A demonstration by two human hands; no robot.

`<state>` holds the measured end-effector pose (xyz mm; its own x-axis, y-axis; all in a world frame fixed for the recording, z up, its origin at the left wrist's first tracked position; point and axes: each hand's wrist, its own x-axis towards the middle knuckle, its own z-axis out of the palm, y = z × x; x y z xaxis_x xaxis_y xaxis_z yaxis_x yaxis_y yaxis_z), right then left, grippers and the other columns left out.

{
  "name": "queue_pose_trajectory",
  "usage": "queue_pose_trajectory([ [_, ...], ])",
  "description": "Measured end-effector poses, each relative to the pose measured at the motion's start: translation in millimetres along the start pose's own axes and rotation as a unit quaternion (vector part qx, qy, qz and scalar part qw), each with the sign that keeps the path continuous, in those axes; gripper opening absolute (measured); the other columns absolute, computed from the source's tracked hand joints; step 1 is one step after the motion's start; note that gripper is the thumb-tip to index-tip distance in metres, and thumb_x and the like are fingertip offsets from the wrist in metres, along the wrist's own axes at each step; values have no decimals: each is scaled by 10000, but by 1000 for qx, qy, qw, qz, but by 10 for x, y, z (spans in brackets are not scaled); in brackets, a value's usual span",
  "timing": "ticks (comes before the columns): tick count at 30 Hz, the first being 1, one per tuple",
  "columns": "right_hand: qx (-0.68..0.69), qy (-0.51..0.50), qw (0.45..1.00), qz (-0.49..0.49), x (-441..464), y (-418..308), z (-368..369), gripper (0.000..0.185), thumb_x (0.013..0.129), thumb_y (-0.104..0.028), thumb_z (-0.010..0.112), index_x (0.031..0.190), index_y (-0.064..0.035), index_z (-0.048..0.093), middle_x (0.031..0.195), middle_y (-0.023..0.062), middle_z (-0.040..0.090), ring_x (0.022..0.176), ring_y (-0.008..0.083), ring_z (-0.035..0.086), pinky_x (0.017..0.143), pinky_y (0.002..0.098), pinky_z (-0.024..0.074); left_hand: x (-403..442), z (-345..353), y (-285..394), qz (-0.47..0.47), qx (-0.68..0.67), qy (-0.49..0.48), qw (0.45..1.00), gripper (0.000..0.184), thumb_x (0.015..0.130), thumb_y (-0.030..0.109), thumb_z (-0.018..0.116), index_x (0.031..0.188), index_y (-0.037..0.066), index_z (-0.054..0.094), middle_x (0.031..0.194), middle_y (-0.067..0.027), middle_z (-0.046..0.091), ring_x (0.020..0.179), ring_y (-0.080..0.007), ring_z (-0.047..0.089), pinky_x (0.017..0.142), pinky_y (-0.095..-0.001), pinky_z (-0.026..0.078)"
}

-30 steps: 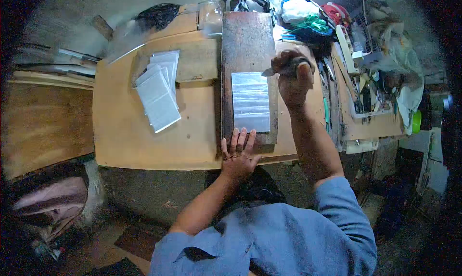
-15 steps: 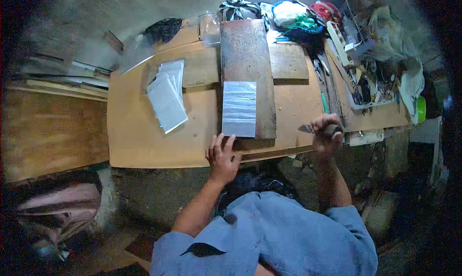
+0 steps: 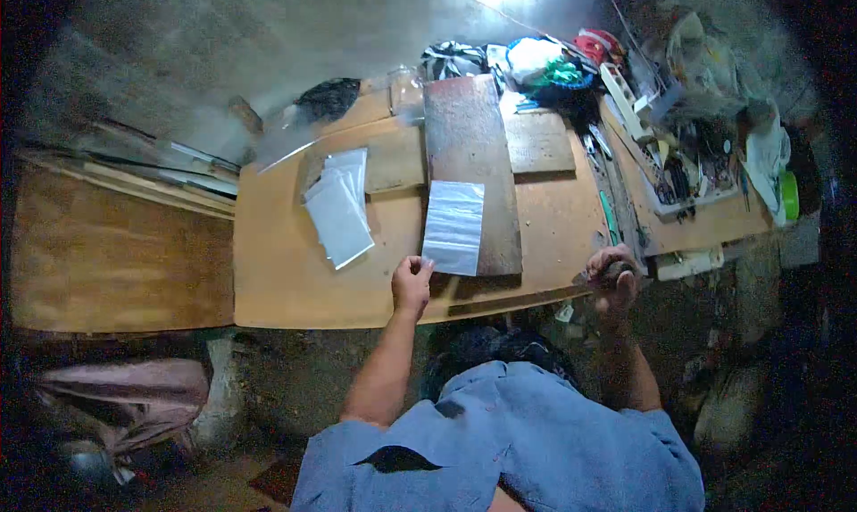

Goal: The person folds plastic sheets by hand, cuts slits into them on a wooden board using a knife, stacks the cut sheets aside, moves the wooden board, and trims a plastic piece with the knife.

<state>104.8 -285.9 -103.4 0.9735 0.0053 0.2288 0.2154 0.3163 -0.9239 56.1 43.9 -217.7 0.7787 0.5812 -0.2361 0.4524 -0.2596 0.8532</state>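
A translucent plastic sheet (image 3: 453, 231), with creases across it, lies on the near end of a long dark wooden board (image 3: 486, 155). At its lower left corner is my left hand (image 3: 411, 287), thumb and fingers pinched on the plastic. To the right, over the table's front edge, my right hand (image 3: 614, 280) is closed around a knife (image 3: 614, 269). Its dark, rounded handle end shows in the fist, while the blade is hard to make out at this moment. A fanned stack of similar plastic sheets (image 3: 339, 210) rests on the table to the left.
The wooden table (image 3: 277, 271) carries flat boards (image 3: 540, 143) under the long one. At right stand a tray of tools (image 3: 692, 177) and a power strip (image 3: 625, 101). A green-handled tool (image 3: 609, 216) lies nearby. Bundled bags (image 3: 544, 61) sit at the back.
My left hand has gone from spread fingers by the sheet to pinching its corner, and the sheet now sits slightly askew. The knife blade has turned out of clear sight. The view has shifted.
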Motion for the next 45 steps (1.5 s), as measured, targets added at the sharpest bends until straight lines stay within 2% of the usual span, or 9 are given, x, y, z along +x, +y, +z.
queue_pose_trajectory([
  [6, 63, -44, 996, 47, -42, -21, -119, 484, 828, -522, 565, 910, -49, 507, 783, 70, 507, 677, 174, 505, 584, 293, 445, 57, -284, -173, 191, -160, -18, 968, 198, 869, 111, 561, 1047, 54, 497, 931, -62, 591, 691, -130, 559, 580, -284, 483],
  [8, 61, -22, 996, 56, -36, -42, -68, 515, 794, -552, 599, 879, -55, 496, 751, 51, 465, 655, 168, 483, 565, 283, 421, -46, -471, 247, 13, -405, -18, 914, 179, 887, 125, 541, 1036, 50, 479, 903, -56, 590, 703, -113, 574, 554, -257, 495],
  [15, 35, -12, 999, -1, 92, -24, 82, 507, 801, -552, 599, 844, -58, 498, 698, 49, 476, 574, 158, 487, 503, 279, 418, 237, -1415, 655, 158, -24, 184, 970, 169, 897, 151, 533, 1024, 40, 527, 904, -113, 624, 762, -216, 625, 599, -328, 499],
  [22, 42, -13, 999, 16, 232, 352, 220, 468, 789, -486, 662, 821, -41, 521, 635, 42, 503, 525, 156, 500, 444, 281, 413, 428, -1667, 426, 195, 136, 106, 965, 286, 804, 160, 632, 1055, 71, 526, 1093, -173, 587, 1026, -379, 546, 861, -430, 437],
  [28, -501, -73, 862, -39, 218, -133, 1207, 276, 781, -241, 708, 826, -32, 533, 610, 36, 492, 542, 135, 450, 514, 284, 384, 657, -1928, -196, 58, 150, 119, 980, 462, 845, 344, 580, 1163, 22, 489, 1152, -187, 564, 1086, -355, 519, 914, -442, 413],
  [32, -450, -157, 871, 123, 236, 522, 1021, 289, 772, -227, 722, 860, -27, 534, 673, 54, 556, 630, 145, 508, 593, 301, 434, 1288, -1867, -1022, 117, 296, 140, 937, 635, 834, 470, 560, 1276, 35, 424, 1224, -225, 521, 1130, -375, 493, 946, -442, 401],
  [39, -477, -209, 839, 160, 434, 755, 1883, 390, 740, -177, 708, 1038, -42, 496, 845, 185, 634, 804, 389, 609, 702, 409, 485, 1740, -1663, -637, -44, 96, 105, 989, 737, 788, 477, 613, 1330, 40, 372, 1233, -216, 519, 1136, -373, 490, 965, -447, 388],
  [42, -515, -207, 832, 23, 641, 1144, 1859, 337, 781, -232, 703, 973, -26, 519, 798, 142, 604, 704, 234, 566, 668, 355, 466, 1760, -1591, -514, -46, 75, 78, 993, 729, 760, 442, 652, 1311, 42, 392, 1205, -211, 536, 1131, -370, 493, 958, -445, 393],
  [45, -523, -254, 810, 76, 740, 1484, 1891, 358, 783, -258, 698, 987, -27, 516, 829, 185, 605, 728, 336, 571, 688, 389, 468, 1681, -1634, -235, -30, 65, 52, 996, 683, 731, 408, 685, 1254, 39, 448, 1172, -214, 549, 1117, -364, 504, 942, -442, 406],
])
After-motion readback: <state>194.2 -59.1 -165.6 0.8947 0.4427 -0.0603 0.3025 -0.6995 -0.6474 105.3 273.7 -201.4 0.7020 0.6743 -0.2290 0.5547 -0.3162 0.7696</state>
